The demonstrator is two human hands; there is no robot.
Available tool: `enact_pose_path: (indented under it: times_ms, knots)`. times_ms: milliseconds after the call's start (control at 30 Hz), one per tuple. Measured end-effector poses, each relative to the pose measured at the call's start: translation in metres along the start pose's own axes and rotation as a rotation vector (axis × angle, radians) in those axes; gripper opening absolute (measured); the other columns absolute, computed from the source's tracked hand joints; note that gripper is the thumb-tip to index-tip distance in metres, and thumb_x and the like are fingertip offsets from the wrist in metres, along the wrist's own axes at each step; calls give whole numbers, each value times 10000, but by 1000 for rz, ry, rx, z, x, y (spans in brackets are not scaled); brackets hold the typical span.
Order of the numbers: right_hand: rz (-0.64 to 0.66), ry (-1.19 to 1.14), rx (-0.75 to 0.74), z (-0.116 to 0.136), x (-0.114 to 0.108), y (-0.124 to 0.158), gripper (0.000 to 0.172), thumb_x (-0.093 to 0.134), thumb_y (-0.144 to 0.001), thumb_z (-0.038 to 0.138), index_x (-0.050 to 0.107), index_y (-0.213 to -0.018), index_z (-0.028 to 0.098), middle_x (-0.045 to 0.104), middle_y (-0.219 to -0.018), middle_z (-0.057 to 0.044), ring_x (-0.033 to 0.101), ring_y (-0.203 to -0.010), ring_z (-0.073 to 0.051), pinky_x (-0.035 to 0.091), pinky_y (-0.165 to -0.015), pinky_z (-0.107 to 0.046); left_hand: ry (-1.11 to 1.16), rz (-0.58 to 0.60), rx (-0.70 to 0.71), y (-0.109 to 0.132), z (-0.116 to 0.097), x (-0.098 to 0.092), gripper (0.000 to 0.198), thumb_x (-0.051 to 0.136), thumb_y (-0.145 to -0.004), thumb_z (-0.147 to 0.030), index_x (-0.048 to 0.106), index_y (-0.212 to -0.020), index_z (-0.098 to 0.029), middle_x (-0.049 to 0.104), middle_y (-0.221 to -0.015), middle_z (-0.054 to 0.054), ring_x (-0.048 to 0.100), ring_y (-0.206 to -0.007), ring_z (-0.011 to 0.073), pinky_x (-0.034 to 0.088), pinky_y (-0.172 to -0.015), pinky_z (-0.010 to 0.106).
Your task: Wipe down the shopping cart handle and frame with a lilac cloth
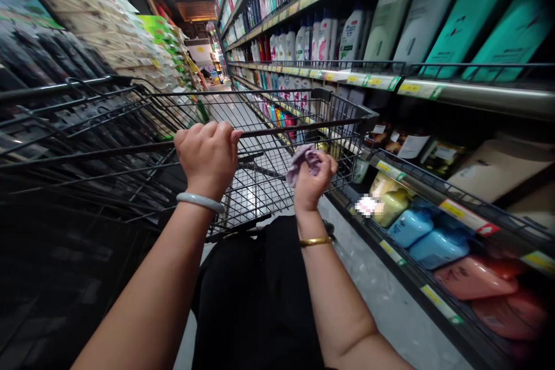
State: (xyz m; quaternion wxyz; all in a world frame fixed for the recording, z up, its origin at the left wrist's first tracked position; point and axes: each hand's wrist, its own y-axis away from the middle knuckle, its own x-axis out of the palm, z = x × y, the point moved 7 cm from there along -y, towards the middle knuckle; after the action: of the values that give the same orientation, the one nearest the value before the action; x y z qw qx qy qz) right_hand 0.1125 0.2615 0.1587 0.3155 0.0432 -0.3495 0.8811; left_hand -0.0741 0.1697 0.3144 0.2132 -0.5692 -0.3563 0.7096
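Observation:
A black wire shopping cart [277, 126] stands in front of me, tilted a little in view. My left hand [206, 156] is wrapped round the cart's near top bar, with a pale bangle at the wrist. Off the bar to the right, my right hand [314, 179] grips a crumpled purple cloth [301, 163] that bunches out between thumb and fingers. A gold bangle circles that wrist. Through the wire mesh the floor shows below the cart.
Shelves [477, 92] along the right hold several shampoo bottles [353, 34], with teal bottles [472, 17] close by and blue bottles [437, 245] low down. Black wire racks and stacked packages [87, 17] line the left. The aisle floor [243, 113] runs ahead between them.

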Motion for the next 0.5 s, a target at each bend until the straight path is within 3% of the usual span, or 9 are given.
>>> enact_pose_path:
  times_ms: [167,233,433,500]
  knots:
    - [299,24,-207,53,27,45,176,705,-859,166,713,-985,288,592,-1141,-53,582,-1095,-227,535,-969,-437,-19,-35,1,0,2,1,498,239,-1047,-550,611,-916,-248,674,-914,96,559,-929,301,278,-843,456]
    - [372,34,-234,57,32,51,185,724,-843,162,723,-969,297,592,-1116,-41,575,-1089,-227,520,-989,-447,-31,-40,13,-1,2,1,500,230,-1050,-549,605,-915,-248,676,-910,92,560,-925,295,279,-840,451]
    - [79,-14,17,3,7,10,185,616,-885,151,633,-1052,229,519,-1198,-83,578,-1152,-219,543,-1024,-448,-34,-13,-5,-3,3,6,555,190,-1043,-573,626,-957,-241,673,-943,101,549,-957,302,295,-890,458]
    - [166,20,-11,4,14,16,210,593,-904,160,617,-1102,225,501,-1227,-101,555,-1189,-232,530,-1043,-473,-8,-15,-18,-5,3,7,564,183,-1040,-576,628,-962,-238,666,-944,101,544,-971,304,297,-918,463]
